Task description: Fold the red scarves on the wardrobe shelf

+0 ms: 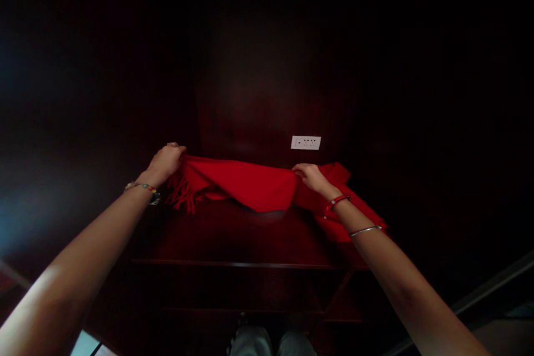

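Observation:
A red scarf (254,183) with a fringed end stretches between my two hands over a dark, reddish wooden shelf (233,239). My left hand (167,161) is closed on the scarf near its fringe, which hangs just below the fingers. Farther right, my right hand (311,175) pinches the scarf's upper edge. Between the hands the cloth sags in a fold towards the shelf. The rest of the red cloth lies spread on the shelf behind and under my right wrist, partly hidden by the forearm.
A white socket plate (306,143) is set in the dark back panel, just behind my right hand. The shelf's front edge (233,263) runs across the view, with lower compartments beneath it. Dark walls rise on both sides.

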The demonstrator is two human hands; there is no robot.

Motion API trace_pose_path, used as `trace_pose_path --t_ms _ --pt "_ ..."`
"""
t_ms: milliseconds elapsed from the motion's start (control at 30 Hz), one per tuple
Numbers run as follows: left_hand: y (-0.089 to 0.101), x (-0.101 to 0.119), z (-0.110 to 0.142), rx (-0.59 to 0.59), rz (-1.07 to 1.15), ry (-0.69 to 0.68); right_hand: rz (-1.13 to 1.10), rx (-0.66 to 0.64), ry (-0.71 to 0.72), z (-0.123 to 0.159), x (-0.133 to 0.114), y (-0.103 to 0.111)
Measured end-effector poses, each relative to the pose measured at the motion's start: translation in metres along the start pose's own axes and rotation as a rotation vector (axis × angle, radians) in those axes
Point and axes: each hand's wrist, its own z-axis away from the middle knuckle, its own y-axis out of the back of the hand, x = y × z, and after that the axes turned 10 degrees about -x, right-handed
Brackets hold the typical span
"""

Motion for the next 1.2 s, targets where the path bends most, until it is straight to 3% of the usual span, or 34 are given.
trace_pose_path --t_ms 100,233,333,500,667,867,967,1100,1167,1200 --pt "0.004 0.003 0.001 0.014 -0.144 -0.011 0.003 0.012 -0.025 0.003 0.001 -0.009" --pt "0.013 0.009 0.001 0.021 -0.141 0.025 0.045 -0.210 -0.006 0.009 -0.002 -0.024" --pt "0.019 0.014 0.003 0.032 -0.122 0.064 0.109 -0.284 -0.084 0.012 -0.004 -0.030" --pt "0.021 0.014 0.009 0.053 -0.117 0.095 0.148 -0.167 -0.225 0.011 -0.007 -0.025" --pt "0.013 0.004 0.012 0.034 -0.122 0.069 0.151 -0.031 -0.207 0.012 -0.013 -0.017" --pt "-0.004 0.002 -0.002 -0.045 -0.210 0.100 0.158 -0.079 -0.275 0.007 -0.010 -0.019" --pt "0.001 0.007 -0.015 -0.029 -0.224 0.123 0.131 0.001 -0.314 -0.003 -0.007 -0.015" --pt "0.019 0.009 -0.016 0.129 -0.243 0.131 0.122 0.250 -0.265 -0.002 -0.011 -0.006" --pt "0.020 0.003 -0.004 0.138 -0.292 0.077 0.135 0.257 -0.198 0.014 -0.019 -0.010" --pt "0.016 -0.001 0.005 0.089 -0.326 0.029 0.150 0.210 -0.156 0.027 -0.024 -0.016"
